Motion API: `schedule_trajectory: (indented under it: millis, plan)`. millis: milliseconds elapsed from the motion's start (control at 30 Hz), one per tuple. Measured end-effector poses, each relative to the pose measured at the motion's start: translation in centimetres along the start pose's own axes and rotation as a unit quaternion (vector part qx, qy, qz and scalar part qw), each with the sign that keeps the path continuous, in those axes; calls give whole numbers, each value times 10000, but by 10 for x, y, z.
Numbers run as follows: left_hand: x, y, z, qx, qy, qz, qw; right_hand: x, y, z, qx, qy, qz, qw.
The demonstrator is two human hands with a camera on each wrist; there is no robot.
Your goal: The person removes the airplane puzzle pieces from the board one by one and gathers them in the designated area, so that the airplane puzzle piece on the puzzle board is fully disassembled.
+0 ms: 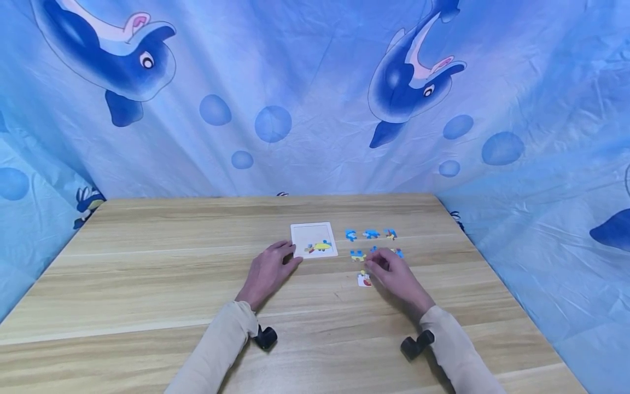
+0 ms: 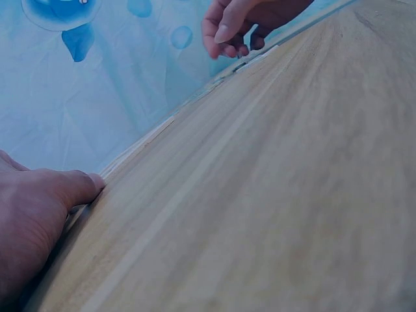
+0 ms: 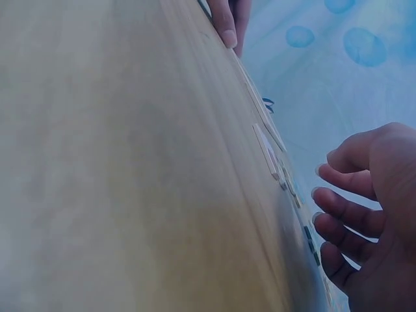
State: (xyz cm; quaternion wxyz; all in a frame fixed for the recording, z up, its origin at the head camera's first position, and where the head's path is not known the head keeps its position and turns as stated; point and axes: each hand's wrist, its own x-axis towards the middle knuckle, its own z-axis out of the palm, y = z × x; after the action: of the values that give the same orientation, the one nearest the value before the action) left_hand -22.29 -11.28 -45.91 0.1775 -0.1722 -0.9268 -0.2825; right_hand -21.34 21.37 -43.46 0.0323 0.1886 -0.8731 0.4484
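A square white puzzle tray (image 1: 313, 224) lies on the table, with yellow and blue joined pieces (image 1: 320, 246) along its lower part. My left hand (image 1: 268, 272) rests at the tray's left side, fingertips on the edge and thumb by the near left corner. In the left wrist view its thumb (image 2: 81, 187) is stretched along the tabletop. Over the loose pieces to the right hovers my right hand (image 1: 395, 278), with fingers loosely bent. The right wrist view shows its fingers (image 3: 348, 214) spread apart, holding nothing visible. A white, red and yellow piece (image 1: 363, 280) lies just left of that hand.
Blue pieces (image 1: 371, 233) form a row right of the tray. A blue and yellow piece (image 1: 357, 255) lies nearer, while others are partly covered by the right hand. The wooden table (image 1: 147, 262) meets a blue dolphin-print curtain (image 1: 315, 153) behind.
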Motion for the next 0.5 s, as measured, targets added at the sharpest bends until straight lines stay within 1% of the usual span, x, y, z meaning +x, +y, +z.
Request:
schedule_trajectory:
  millis: [167, 300, 400, 500]
  plan:
    - [0, 0, 0, 20, 0, 9, 10000, 8, -4, 4, -34, -94, -21, 9999]
    - [0, 0, 0, 47, -12, -9, 10000, 14, -6, 9, -86, -201, -194, 9996]
    - [0, 0, 0, 59, -32, -20, 10000, 19, -6, 13, -77, -214, -381, 9990]
    - [0, 0, 1, 49, -58, -44, 10000, 25, -6, 19, -75, -201, -485, 9986]
